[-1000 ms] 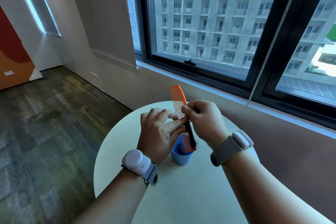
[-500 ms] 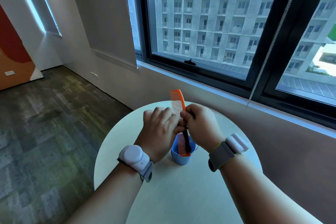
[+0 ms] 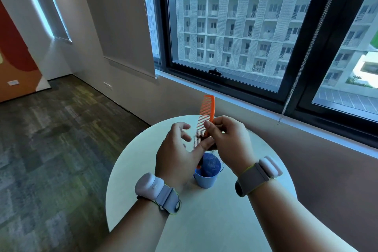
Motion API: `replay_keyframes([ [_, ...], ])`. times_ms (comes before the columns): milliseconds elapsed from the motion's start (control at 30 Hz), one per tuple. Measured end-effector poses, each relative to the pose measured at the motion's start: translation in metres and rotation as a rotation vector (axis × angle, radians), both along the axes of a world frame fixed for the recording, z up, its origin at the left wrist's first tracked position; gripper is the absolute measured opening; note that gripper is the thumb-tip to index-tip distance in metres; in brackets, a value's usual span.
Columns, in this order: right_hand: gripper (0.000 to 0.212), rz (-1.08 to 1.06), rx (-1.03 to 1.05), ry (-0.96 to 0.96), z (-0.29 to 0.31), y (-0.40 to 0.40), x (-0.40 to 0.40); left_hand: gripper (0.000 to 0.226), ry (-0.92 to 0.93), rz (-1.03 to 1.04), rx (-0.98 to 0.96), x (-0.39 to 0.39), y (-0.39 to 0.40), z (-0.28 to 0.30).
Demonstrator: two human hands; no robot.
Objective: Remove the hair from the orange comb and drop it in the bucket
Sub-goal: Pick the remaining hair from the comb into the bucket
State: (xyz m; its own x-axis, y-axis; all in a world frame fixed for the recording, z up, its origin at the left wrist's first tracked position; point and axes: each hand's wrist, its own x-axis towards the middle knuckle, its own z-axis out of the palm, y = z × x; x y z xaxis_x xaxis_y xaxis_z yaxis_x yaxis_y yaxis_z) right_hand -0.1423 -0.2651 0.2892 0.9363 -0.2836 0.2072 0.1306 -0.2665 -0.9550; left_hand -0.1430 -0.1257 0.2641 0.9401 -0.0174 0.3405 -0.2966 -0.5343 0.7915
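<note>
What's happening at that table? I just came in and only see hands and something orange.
A person is cleaning hair out of an orange comb. The right hand holds the comb upright above a small blue bucket on the round table. The left hand touches the teeth where a dark clump of hair clings. The hair is not yet in the bucket.

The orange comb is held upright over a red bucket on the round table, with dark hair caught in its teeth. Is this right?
Not quite: the head view shows the bucket is blue, not red. The rest stands: the orange comb is upright over it, above the round table, with dark hair in its teeth.
</note>
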Motion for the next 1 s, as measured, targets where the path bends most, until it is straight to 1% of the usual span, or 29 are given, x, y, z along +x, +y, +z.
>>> replay_keyframes([
  [67, 0.012, -0.015, 0.006, -0.005, 0.0, -0.001, 0.001, 0.064, 0.006, -0.019, 0.119, -0.002, -0.002, 0.004],
  [133, 0.012, 0.004, 0.033, -0.015, 0.002, -0.001, 0.0, 0.057, -0.035, -0.047, 0.187, -0.001, -0.003, 0.004],
  [167, 0.012, 0.034, 0.076, -0.022, 0.004, -0.002, -0.001, 0.048, -0.057, -0.054, 0.179, 0.0, -0.003, 0.003],
  [233, 0.014, 0.134, 0.142, -0.021, 0.007, -0.006, -0.003, 0.024, -0.072, -0.057, 0.092, 0.002, -0.004, 0.002],
  [267, 0.018, 0.182, 0.124, -0.008, 0.008, -0.009, -0.003, 0.013, -0.055, -0.057, 0.042, 0.003, -0.003, 0.002],
  [300, 0.024, 0.215, 0.086, 0.016, 0.007, -0.011, -0.003, 0.008, -0.026, -0.061, 0.003, 0.005, -0.002, 0.002],
  [367, 0.034, 0.258, 0.031, 0.075, 0.007, -0.014, -0.003, 0.011, 0.039, -0.084, -0.051, 0.009, -0.001, 0.002],
  [400, 0.033, 0.283, 0.035, 0.087, 0.007, -0.013, -0.004, 0.015, 0.067, -0.105, -0.072, 0.01, -0.001, 0.003],
  [467, 0.025, 0.306, 0.033, 0.074, 0.007, -0.008, -0.005, 0.026, 0.103, -0.151, -0.108, 0.012, -0.003, 0.006],
  [500, 0.021, 0.28, 0.0, 0.051, 0.006, -0.007, -0.005, 0.03, 0.119, -0.176, -0.139, 0.011, -0.004, 0.007],
  [567, 0.013, 0.183, -0.124, 0.015, 0.007, -0.007, -0.002, 0.034, 0.149, -0.224, -0.212, 0.009, -0.006, 0.01],
  [633, 0.009, 0.143, -0.215, 0.024, 0.009, -0.009, 0.0, 0.035, 0.178, -0.254, -0.269, 0.009, -0.005, 0.01],
  [700, 0.008, 0.148, -0.27, 0.044, 0.01, -0.01, 0.0, 0.034, 0.224, -0.291, -0.37, 0.009, -0.005, 0.009],
  [800, 0.006, 0.118, -0.337, 0.019, 0.012, -0.007, -0.001, 0.015, 0.308, -0.312, -0.558, 0.008, -0.007, 0.008],
  [833, 0.006, 0.107, -0.346, 0.011, 0.012, -0.005, -0.002, 0.013, 0.303, -0.271, -0.575, 0.009, -0.007, 0.008],
  [867, 0.007, 0.097, -0.347, 0.002, 0.012, -0.005, -0.002, 0.014, 0.273, -0.22, -0.549, 0.011, -0.007, 0.007],
  [933, 0.009, 0.061, -0.335, -0.017, 0.011, -0.005, -0.002, 0.014, 0.204, -0.158, -0.457, 0.014, -0.005, 0.006],
  [1000, 0.011, 0.004, -0.315, -0.046, 0.009, -0.007, -0.001, 0.012, 0.176, -0.138, -0.387, 0.015, -0.003, 0.005],
])
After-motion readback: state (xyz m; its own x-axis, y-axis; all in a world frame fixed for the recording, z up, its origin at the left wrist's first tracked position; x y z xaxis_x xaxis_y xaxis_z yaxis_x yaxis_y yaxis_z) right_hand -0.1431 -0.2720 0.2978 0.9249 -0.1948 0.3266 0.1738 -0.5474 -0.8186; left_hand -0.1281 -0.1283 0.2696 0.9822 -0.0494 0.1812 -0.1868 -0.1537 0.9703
